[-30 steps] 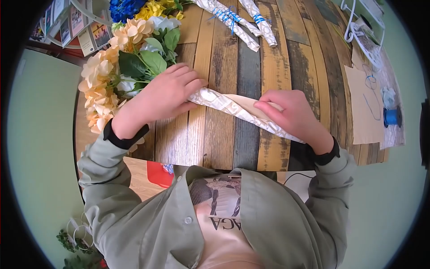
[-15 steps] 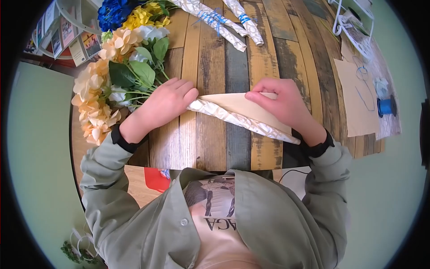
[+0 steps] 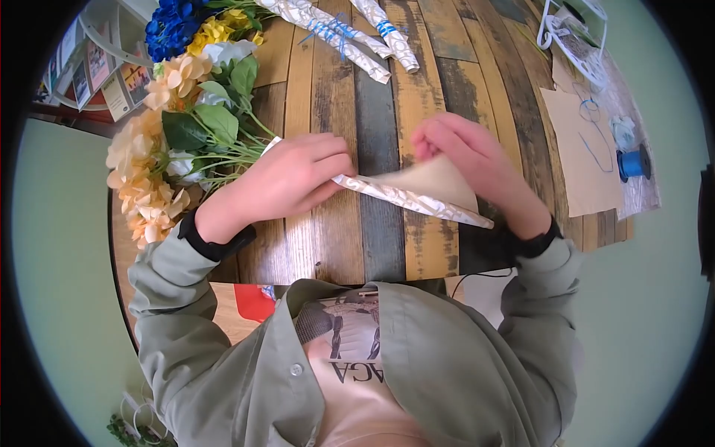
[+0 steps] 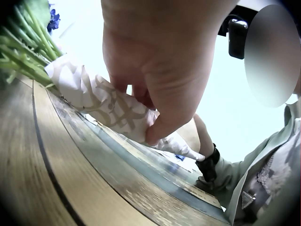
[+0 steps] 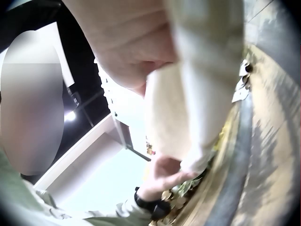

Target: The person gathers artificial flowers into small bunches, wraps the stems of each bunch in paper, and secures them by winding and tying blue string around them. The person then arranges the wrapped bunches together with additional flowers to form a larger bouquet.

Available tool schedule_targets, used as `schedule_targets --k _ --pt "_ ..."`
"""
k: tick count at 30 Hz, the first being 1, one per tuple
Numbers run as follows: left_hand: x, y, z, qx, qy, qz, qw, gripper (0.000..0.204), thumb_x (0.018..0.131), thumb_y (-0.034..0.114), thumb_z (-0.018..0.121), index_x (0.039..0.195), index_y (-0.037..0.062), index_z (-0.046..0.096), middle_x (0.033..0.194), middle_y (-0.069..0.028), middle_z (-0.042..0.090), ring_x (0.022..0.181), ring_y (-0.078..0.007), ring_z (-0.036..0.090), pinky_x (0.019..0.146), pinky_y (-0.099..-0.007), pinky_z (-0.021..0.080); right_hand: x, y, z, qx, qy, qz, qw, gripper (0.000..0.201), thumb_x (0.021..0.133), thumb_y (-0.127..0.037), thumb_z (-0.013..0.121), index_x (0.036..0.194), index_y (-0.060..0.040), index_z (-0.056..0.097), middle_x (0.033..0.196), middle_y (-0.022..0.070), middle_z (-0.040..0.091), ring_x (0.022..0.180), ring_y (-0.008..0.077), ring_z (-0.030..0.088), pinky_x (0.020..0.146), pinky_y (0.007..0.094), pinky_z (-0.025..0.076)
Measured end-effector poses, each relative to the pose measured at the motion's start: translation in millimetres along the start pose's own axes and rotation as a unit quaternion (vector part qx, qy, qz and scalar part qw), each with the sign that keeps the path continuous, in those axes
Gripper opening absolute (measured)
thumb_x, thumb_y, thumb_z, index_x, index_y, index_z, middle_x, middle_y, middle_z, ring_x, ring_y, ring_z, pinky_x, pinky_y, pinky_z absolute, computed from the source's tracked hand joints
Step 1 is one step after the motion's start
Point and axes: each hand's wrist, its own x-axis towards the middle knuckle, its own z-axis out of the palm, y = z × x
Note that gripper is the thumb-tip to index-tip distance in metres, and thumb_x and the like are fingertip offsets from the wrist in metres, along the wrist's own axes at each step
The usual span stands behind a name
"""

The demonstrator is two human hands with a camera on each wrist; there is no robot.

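My left hand [image 3: 302,175] grips a patterned white paper wrap [image 4: 113,106] rolled around flower stems, thumb on one side and fingers on the other in the left wrist view. Green stems [image 3: 234,158] come out of the wrap on the left, below peach flowers [image 3: 160,186] and white ones [image 3: 186,165]. On the right, the wrap's loose plain beige flap [image 3: 439,181] stands lifted, its edge pinched by my right hand [image 3: 473,160]. Between the hands the printed side [image 3: 410,203] forms a narrow roll tapering to a point. The stem ends are hidden inside.
Two wrapped bundles [image 3: 324,31] [image 3: 389,36] tied with blue ribbon lie at the back, beside blue flowers [image 3: 175,30] and yellow flowers [image 3: 216,33]. At right are a brown paper sheet [image 3: 577,175], a blue ribbon spool [image 3: 633,164] and a white wire stand [image 3: 570,45].
My left hand has slid right along the wrap, so paper now shows on its left too. My right hand has lifted the flap away from the roll, opening it wider.
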Motion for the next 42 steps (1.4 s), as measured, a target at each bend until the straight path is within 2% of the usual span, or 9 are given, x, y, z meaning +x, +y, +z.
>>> schedule_targets --k 4,6,8,11,13,23,26,30,42 --pt "-4 2 0 0.101 0.019 0.04 0.994 0.023 0.07 0.008 0.067 0.091 0.006 0.056 0.086 -0.0065 0.055 0.078 -0.026 0.056 0.064 -0.0356 0.046 13 40 -8 -0.167 -0.141 -0.157 0.963 0.036 0.094 -0.036 0.05 0.102 -0.0042 0.064 0.08 0.0036 0.062 0.067 0.0081 0.058 0.059 0.0221 0.047" --pt "-6 1 1 0.138 0.023 0.054 0.989 0.024 0.07 0.009 0.067 0.092 0.006 0.057 0.086 -0.0059 0.055 0.078 -0.0245 0.056 0.065 -0.0344 0.046 -1 26 -1 0.019 -0.229 0.222 0.948 0.039 0.093 -0.038 0.05 0.103 -0.0023 0.063 0.079 0.0055 0.062 0.062 0.01 0.059 0.051 0.0247 0.047" --pt "-8 0 1 0.201 0.034 0.078 0.976 0.025 0.07 0.011 0.066 0.093 0.0058 0.058 0.088 -0.0045 0.056 0.079 -0.0217 0.057 0.066 -0.0322 0.046 0 27 -3 0.1 -0.194 0.292 0.931 0.041 0.091 -0.039 0.054 0.1 -0.0002 0.062 0.077 0.0039 0.061 0.057 0.0087 0.057 0.044 0.0249 0.044" --pt "-7 0 -4 0.205 -0.011 0.066 0.977 0.03 0.073 0.017 0.067 0.098 0.0043 0.057 0.092 -0.0063 0.056 0.082 -0.0245 0.057 0.07 -0.034 0.046 -3 14 1 -0.054 -0.188 0.283 0.939 0.033 0.09 -0.031 0.058 0.095 0.0016 0.062 0.072 0.0015 0.061 0.062 0.0156 0.057 0.058 0.0298 0.045" --pt "0 5 -15 0.103 -0.02 0.034 0.994 0.033 0.074 0.02 0.068 0.1 0.0033 0.056 0.095 -0.0081 0.056 0.084 -0.0268 0.056 0.071 -0.0356 0.046 -9 23 8 -0.276 -0.149 0.002 0.95 0.031 0.086 -0.029 0.061 0.091 0.001 0.06 0.071 0.0102 0.061 0.056 0.0246 0.057 0.054 0.0341 0.044" --pt "50 19 23 -0.014 -0.059 0.067 0.996 0.031 0.074 0.022 0.067 0.09 0.0028 0.048 0.087 -0.0116 0.051 0.084 -0.0311 0.055 0.067 -0.0394 0.047 -29 -2 22 -0.505 -0.065 -0.049 0.859 0.025 0.084 -0.025 0.063 0.085 -0.0008 0.059 0.069 0.0152 0.061 0.058 0.0294 0.059 0.053 0.0356 0.045" --pt "47 29 25 0.049 -0.03 0.093 0.994 0.031 0.068 0.02 0.068 0.085 0.0042 0.047 0.083 -0.0091 0.05 0.08 -0.0278 0.055 0.064 -0.0369 0.047 -24 2 -5 -0.156 -0.062 0.029 0.985 0.035 0.092 -0.034 0.053 0.091 -0.0001 0.061 0.07 0.009 0.063 0.06 0.016 0.06 0.057 0.0291 0.049" --pt "41 34 30 0.177 0.034 0.142 0.973 0.029 0.06 0.016 0.066 0.079 0.0064 0.047 0.077 -0.0058 0.046 0.073 -0.0219 0.053 0.061 -0.0328 0.046 -13 26 -1 0.093 -0.185 0.292 0.934 0.05 0.097 -0.043 0.036 0.096 -0.0002 0.062 0.083 0.0097 0.066 0.072 0.0162 0.063 0.058 0.027 0.052" --pt "34 57 37 0.071 0.137 0.004 0.988 0.029 0.061 0.006 0.066 0.088 0.0022 0.054 0.079 -0.0089 0.049 0.074 -0.0272 0.053 0.065 -0.0359 0.045 -8 34 11 0.086 -0.044 0.134 0.986 0.026 0.092 -0.025 0.055 0.08 -0.0031 0.062 0.067 -0.0035 0.056 0.06 0.0018 0.048 0.052 0.0207 0.039"
